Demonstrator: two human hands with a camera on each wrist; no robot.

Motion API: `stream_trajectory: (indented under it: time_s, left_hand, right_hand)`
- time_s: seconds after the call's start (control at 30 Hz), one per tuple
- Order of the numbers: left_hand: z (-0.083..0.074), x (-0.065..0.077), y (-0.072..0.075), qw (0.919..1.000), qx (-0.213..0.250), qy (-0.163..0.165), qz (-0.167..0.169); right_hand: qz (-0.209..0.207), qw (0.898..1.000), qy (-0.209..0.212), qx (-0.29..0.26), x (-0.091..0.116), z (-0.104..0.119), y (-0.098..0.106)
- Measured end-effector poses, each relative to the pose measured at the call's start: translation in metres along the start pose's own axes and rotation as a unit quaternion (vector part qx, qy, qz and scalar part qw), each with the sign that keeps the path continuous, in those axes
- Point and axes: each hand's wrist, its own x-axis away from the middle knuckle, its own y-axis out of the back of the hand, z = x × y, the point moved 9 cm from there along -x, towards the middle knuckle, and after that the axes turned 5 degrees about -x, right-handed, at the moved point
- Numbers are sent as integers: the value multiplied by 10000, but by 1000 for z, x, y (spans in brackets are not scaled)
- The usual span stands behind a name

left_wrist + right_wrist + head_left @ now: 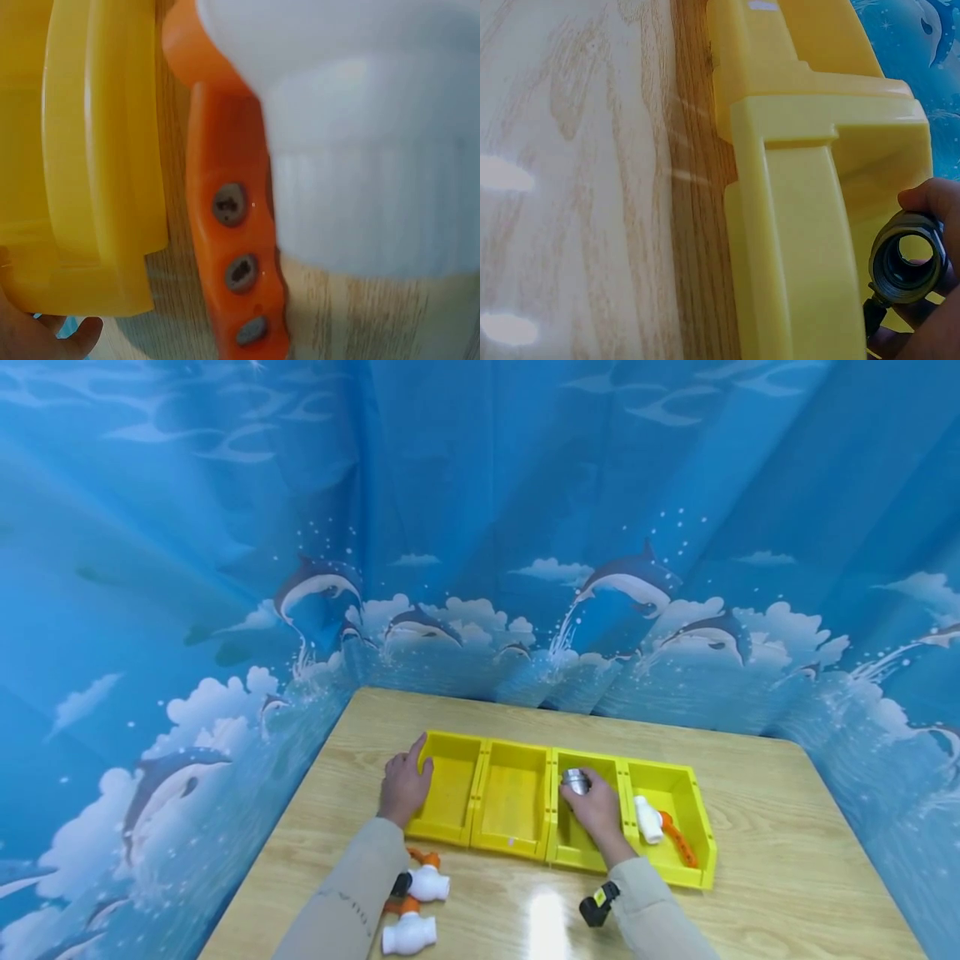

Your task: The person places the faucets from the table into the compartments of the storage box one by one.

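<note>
A row of yellow bins [517,752] stands on the wooden table [765,827]. My right hand [594,800] is inside the third bin [567,852] and grips a silver metal fitting [576,780]; the right wrist view shows the fitting's open bore [905,257] between my fingers beside the bin's wall [802,225]. My left hand [405,781] rests with straight fingers against the outer left wall of the leftmost bin [450,781]. In the left wrist view a white valve [367,142] with an orange handle [236,240] lies next to that bin [97,165].
The rightmost bin [678,789] holds a white valve [647,820] with an orange handle [679,841]. Two white-and-orange valves [427,883] [408,933] lie on the table near my left sleeve. Blue dolphin curtains [480,527] close in the table's far and side edges.
</note>
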Motion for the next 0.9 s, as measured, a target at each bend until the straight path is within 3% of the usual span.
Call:
stream_trajectory:
  time_s: [0.9]
  left_hand:
    - [1, -1, -3, 9999, -70, 79, 49]
  right_hand:
    - [152, 9989, -171, 397, -5, -2, -12]
